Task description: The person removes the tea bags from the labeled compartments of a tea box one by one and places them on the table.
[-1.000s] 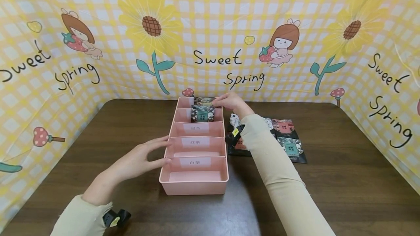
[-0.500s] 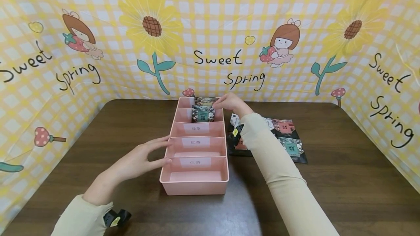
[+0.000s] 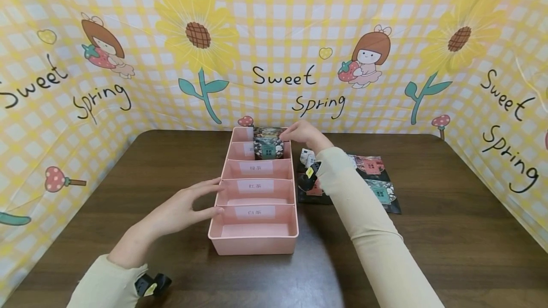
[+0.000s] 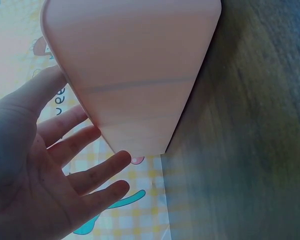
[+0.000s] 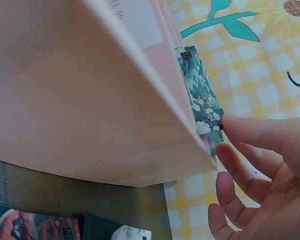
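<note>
A long pink divided box (image 3: 255, 246) stands in the middle of the table, with white labels on its dividers. In its second compartment from the back stands a dark tea packet (image 3: 268, 149) with a teal label and white flower print. My right hand (image 3: 301, 136) pinches this packet's upper right corner between thumb and index finger, as the right wrist view shows. Behind it, another tea packet (image 3: 267, 131) stands in the rearmost compartment. My left hand (image 3: 175, 208) is spread at the box's left side, fingertips touching the rim.
Several dark tea packets lie flat right of the box, among them one with a red label (image 3: 371, 166) and one with a teal label (image 3: 381, 193), partly hidden by my right forearm. A yellow checked cloth (image 3: 274, 37) hangs behind the wooden table (image 3: 171, 260).
My right hand and the pinched tea packet have shifted slightly to the right within the compartment. My left hand has stayed in place.
</note>
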`<state>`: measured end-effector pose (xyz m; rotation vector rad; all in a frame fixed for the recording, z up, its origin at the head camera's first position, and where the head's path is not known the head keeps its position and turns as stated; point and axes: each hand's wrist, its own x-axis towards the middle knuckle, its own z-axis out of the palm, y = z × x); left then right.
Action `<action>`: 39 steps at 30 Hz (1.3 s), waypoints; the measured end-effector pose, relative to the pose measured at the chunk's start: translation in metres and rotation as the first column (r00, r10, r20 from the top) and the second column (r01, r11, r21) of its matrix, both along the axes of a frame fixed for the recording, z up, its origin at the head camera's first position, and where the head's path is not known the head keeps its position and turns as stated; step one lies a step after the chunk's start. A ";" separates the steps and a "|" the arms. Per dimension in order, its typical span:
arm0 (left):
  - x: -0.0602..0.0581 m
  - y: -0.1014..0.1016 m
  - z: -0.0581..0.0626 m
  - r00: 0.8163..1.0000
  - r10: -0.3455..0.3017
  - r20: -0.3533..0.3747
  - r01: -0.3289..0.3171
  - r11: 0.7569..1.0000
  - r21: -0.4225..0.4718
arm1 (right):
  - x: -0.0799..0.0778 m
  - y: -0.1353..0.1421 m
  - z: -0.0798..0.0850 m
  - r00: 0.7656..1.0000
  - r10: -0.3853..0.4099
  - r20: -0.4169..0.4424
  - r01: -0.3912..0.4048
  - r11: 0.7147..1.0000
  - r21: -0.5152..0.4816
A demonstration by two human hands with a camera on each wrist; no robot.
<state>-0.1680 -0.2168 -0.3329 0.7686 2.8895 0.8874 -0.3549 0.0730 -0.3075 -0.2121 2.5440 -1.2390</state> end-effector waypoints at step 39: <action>-0.001 0.000 -0.002 0.999 -0.007 -0.031 0.007 1.000 -0.003 | 0.021 0.027 0.037 0.988 -0.120 -0.096 0.092 0.964 -0.249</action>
